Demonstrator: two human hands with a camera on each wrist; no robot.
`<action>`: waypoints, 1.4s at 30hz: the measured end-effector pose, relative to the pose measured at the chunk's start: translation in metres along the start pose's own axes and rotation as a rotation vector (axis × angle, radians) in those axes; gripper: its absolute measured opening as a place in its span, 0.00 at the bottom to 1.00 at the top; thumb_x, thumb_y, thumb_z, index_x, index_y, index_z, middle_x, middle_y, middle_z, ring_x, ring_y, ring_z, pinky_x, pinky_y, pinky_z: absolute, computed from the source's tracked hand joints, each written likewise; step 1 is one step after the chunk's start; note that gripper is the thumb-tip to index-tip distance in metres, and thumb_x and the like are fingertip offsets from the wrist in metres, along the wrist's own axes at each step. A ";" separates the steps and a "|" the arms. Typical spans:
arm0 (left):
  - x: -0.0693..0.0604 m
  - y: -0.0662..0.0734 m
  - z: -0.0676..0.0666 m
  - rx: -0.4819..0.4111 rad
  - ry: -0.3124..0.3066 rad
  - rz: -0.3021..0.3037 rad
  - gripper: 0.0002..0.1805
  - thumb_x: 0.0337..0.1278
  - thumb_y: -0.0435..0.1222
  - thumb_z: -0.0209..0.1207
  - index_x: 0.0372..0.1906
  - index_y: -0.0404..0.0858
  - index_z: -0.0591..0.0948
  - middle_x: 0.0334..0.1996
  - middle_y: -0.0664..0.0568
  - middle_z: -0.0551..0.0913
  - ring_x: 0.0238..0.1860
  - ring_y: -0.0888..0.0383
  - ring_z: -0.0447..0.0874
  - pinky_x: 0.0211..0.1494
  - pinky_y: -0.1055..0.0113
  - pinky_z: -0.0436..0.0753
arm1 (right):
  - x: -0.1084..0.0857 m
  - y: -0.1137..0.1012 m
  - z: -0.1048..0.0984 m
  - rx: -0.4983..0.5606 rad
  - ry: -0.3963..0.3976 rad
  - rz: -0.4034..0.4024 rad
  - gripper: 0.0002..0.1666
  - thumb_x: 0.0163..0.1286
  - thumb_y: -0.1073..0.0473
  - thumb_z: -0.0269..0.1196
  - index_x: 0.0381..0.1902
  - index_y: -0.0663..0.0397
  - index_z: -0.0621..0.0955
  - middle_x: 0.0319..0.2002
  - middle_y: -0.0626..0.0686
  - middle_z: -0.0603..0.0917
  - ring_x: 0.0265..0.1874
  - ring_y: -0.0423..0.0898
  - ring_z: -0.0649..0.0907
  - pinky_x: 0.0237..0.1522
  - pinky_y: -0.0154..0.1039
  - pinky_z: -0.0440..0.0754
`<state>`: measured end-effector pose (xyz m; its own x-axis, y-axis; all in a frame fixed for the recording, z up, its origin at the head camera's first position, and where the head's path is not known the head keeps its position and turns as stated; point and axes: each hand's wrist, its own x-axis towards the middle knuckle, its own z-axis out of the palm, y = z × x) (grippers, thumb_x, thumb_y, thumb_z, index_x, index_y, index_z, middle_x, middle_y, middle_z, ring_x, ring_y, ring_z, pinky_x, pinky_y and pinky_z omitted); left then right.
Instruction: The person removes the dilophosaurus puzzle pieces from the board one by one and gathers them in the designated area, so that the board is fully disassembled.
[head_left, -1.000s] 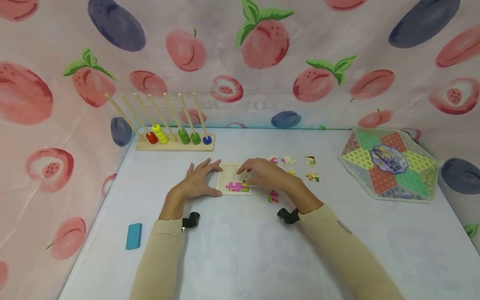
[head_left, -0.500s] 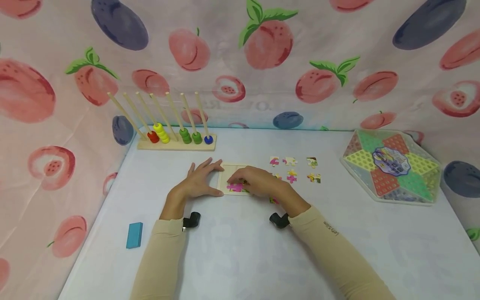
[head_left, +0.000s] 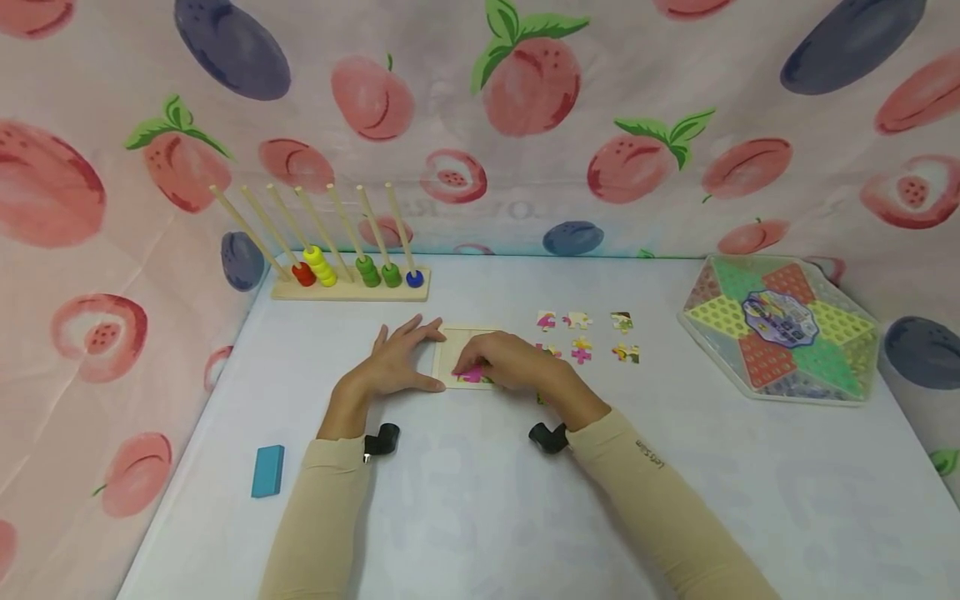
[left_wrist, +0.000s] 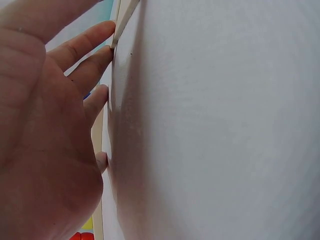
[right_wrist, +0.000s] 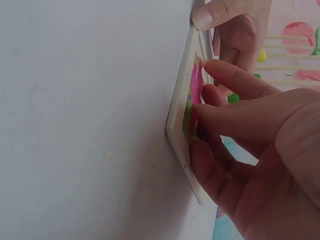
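A small light-wood puzzle tray [head_left: 447, 354] lies mid-table. My left hand [head_left: 393, 364] steadies its left side with spread, nearly straight fingers, the thumb at the near corner and the index finger at the far one. Inside the tray, my right hand [head_left: 513, 362] has thumb and index fingertips on opposite ends of a pink puzzle piece [right_wrist: 196, 87]. Green shows beside the pink in the right wrist view, partly hidden by the fingers. Several loose puzzle pieces [head_left: 581, 351] lie right of the tray; one nearer piece is mostly covered by the right forearm.
A wooden bead stand [head_left: 348, 289] with coloured rings on pegs stands back left. The hexagonal game box [head_left: 780, 333] lies at the right. A blue block [head_left: 267, 472] sits front left. Behind the white table [head_left: 465, 508] hangs a fruit-print cloth [head_left: 525, 158].
My right hand has moved down and left within the tray, and its fingers have come onto the pink piece. My left hand keeps its place at the tray.
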<state>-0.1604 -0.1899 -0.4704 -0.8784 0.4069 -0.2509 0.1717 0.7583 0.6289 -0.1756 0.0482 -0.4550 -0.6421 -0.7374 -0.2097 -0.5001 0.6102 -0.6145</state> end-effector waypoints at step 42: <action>0.000 -0.002 0.000 -0.006 -0.001 0.005 0.41 0.45 0.47 0.78 0.68 0.50 0.75 0.82 0.55 0.59 0.86 0.48 0.40 0.81 0.33 0.25 | 0.006 0.003 -0.002 0.029 -0.062 0.020 0.21 0.70 0.73 0.61 0.53 0.49 0.88 0.54 0.50 0.87 0.58 0.45 0.81 0.71 0.44 0.77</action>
<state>-0.1611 -0.1912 -0.4719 -0.8769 0.4113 -0.2489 0.1733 0.7534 0.6343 -0.1820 0.0465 -0.4570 -0.6144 -0.7421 -0.2680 -0.4697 0.6170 -0.6314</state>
